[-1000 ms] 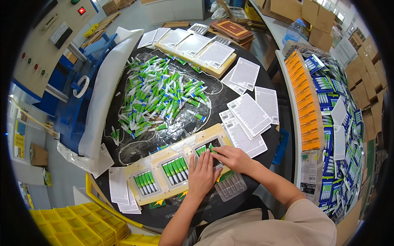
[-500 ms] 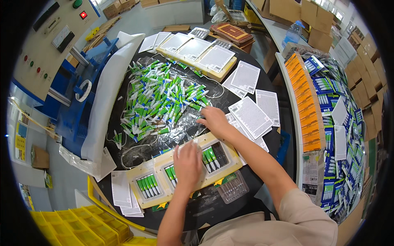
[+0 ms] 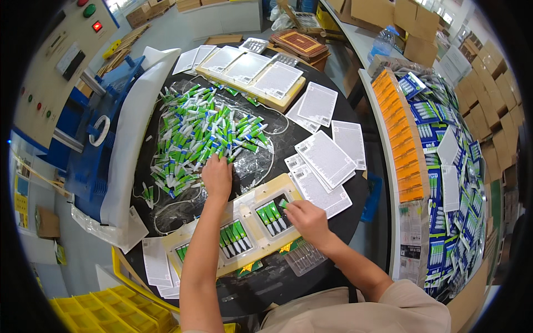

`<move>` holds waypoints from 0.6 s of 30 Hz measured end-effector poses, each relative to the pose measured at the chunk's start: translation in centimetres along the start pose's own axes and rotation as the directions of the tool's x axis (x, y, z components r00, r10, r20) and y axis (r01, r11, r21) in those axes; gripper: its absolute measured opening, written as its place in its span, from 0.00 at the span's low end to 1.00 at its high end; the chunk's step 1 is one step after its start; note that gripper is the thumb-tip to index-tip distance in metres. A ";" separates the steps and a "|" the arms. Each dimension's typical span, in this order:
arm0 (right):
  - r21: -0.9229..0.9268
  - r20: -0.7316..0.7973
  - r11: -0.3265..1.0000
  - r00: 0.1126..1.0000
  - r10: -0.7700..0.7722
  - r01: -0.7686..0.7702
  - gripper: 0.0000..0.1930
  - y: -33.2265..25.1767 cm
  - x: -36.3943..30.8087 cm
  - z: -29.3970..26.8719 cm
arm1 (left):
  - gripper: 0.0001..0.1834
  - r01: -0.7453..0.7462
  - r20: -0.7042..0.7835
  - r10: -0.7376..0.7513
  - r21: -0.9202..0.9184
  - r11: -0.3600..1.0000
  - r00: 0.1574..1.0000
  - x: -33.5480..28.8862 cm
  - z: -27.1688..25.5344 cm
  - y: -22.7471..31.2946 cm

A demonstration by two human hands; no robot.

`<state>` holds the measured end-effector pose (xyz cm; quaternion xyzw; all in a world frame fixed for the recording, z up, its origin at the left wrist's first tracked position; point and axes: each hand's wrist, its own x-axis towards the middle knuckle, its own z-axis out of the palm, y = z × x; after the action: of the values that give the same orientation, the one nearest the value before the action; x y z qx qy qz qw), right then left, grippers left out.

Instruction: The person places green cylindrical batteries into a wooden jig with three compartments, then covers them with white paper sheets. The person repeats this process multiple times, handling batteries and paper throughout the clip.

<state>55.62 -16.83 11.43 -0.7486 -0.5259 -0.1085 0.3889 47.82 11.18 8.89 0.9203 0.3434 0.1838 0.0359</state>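
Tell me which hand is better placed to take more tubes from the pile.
Probably the left hand: it rests at the edge of the pile of green tubes, while the right hand is at the tray.

Head camera, looking steeply down on a round black worktable [image 3: 311, 261] from close above.

The single fisheye view sits above the person's chest at the near edge and faces forward and down. Both forearms enter from the bottom of the frame, with the left hand [image 3: 217, 176] and right hand [image 3: 306, 218] close under the lens. The table fills the middle; a blue machine [image 3: 91, 150] bends along the left rim, cardboard boxes [image 3: 388, 14] lie far off, and a shelf of packs [image 3: 444, 166] curves down the right. Only one view is given, so no part of the scene is shared.
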 end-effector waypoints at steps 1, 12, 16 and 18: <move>-0.032 0.026 0.999 1.000 -0.003 0.004 0.08 -0.4 -0.3 0.6 | 0.11 -0.017 -0.027 0.017 0.010 1.000 0.999 -0.1 0.0 0.0; 0.617 0.395 0.478 0.771 0.500 -0.626 0.17 -1.8 0.6 -3.2 | 0.12 -0.013 0.015 0.029 -0.624 0.781 0.999 -11.1 -8.2 9.0; 0.602 0.597 0.290 0.660 0.457 -0.744 0.13 -1.4 0.6 -4.2 | 0.12 -0.090 -0.019 0.095 -0.553 0.829 0.995 -14.9 -9.4 12.0; 0.637 0.491 0.350 0.711 0.503 -0.687 0.11 -0.9 0.4 -4.6 | 0.17 -0.072 -0.023 0.071 -0.546 0.835 0.997 -15.6 -9.1 12.1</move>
<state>56.18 -19.62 15.19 -0.6433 -0.2434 0.3623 0.6290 41.07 -8.63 14.79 0.8840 0.2422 0.2758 0.2895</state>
